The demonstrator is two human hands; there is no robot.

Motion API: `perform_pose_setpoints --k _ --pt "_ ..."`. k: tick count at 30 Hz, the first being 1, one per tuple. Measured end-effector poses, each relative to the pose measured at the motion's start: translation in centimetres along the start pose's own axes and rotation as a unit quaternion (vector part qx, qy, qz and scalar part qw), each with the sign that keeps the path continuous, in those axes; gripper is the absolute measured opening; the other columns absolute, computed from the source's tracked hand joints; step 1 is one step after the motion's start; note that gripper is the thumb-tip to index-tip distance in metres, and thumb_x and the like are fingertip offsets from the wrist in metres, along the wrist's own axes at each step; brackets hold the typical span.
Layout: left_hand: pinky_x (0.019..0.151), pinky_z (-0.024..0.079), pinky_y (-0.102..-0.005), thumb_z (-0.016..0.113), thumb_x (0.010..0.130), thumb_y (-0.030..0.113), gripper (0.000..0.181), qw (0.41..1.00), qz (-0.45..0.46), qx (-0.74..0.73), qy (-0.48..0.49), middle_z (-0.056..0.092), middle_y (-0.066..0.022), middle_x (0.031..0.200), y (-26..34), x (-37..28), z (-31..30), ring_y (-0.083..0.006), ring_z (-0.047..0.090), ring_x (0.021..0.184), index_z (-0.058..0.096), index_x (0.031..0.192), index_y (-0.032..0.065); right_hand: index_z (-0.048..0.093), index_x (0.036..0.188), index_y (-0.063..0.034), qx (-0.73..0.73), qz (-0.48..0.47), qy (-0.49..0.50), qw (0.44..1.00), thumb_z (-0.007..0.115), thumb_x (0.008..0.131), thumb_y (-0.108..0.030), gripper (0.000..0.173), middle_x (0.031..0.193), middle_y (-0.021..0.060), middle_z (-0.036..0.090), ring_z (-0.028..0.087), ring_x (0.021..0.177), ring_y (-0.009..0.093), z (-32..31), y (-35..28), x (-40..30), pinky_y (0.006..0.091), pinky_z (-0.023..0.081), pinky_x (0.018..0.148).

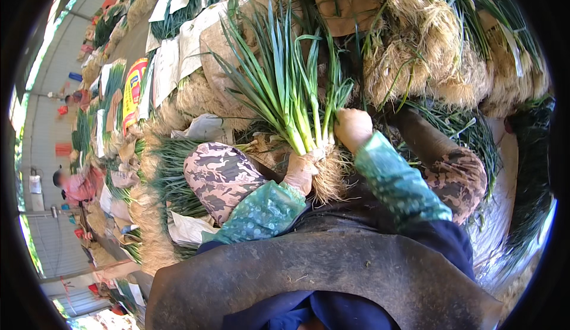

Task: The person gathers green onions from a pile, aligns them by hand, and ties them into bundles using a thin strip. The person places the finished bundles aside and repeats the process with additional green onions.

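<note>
A bunch of green plants with pale stems and long fibrous roots, like green onions or leeks (pixel 296 120), stands over my lap, leaves pointing away from me. My left hand (pixel 302 172) is closed around its base, just above the hanging roots (pixel 330 178). My right hand (pixel 354 128), fingers curled, is at the right side of the bunch, against the outermost stem and its bent leaves. Whether it grips that stem is partly hidden by the hand itself. Both forearms wear green dotted plastic sleeves.
Rooty bundles (pixel 418 53) are piled at the upper right. More bundles lie left of my camouflage-covered knee (pixel 222 174), along with a white sack (pixel 187 228). Loose leaves (pixel 463 129) lie beyond my right knee. A person in pink (pixel 84 183) is at the far left among long rows of bundles.
</note>
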State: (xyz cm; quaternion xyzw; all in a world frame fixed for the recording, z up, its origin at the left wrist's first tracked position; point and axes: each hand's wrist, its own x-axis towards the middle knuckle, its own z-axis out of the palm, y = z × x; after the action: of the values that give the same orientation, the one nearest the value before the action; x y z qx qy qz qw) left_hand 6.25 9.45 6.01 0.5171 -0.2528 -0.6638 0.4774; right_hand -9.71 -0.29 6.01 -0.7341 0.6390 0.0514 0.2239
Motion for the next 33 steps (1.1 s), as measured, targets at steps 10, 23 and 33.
perform_pose_setpoints --k 10,23,33 --pt "0.049 0.040 -0.0185 0.067 0.080 0.007 0.026 0.998 -0.039 0.043 0.007 0.065 -0.0020 0.088 -0.1 0.1 0.7 -0.0082 0.057 0.070 0.064 0.105 0.0009 0.059 0.095 -0.0032 0.679 0.068 0.087 0.726 0.062 0.090 -0.023 0.021 0.073 0.0050 0.060 0.058 0.065 0.012 0.4 2.3 -2.5 0.0263 0.049 0.058" --pt "0.074 0.052 -0.0290 0.062 0.084 0.017 0.026 0.992 -0.116 -0.055 -0.002 0.065 -0.0074 0.093 -1.7 1.7 -1.1 -0.0183 0.063 0.087 0.062 0.104 0.0014 0.059 0.105 0.0003 0.675 -0.132 0.099 0.719 0.058 0.093 -0.022 0.025 0.084 0.0070 0.064 0.058 0.078 0.013 2.0 -0.7 -5.1 0.0278 0.049 0.071" --pt "0.071 0.052 -0.0272 0.056 0.087 0.018 0.027 0.991 -0.096 -0.048 -0.079 0.065 -0.0069 0.095 -1.4 2.1 -1.8 -0.0159 0.062 0.083 0.061 0.107 -0.0004 0.053 0.065 -0.0069 0.849 -0.107 -0.243 0.457 0.049 0.093 -0.021 0.032 0.052 0.0003 0.044 0.039 0.040 0.011 -2.9 -3.4 -13.1 0.0245 0.038 0.042"
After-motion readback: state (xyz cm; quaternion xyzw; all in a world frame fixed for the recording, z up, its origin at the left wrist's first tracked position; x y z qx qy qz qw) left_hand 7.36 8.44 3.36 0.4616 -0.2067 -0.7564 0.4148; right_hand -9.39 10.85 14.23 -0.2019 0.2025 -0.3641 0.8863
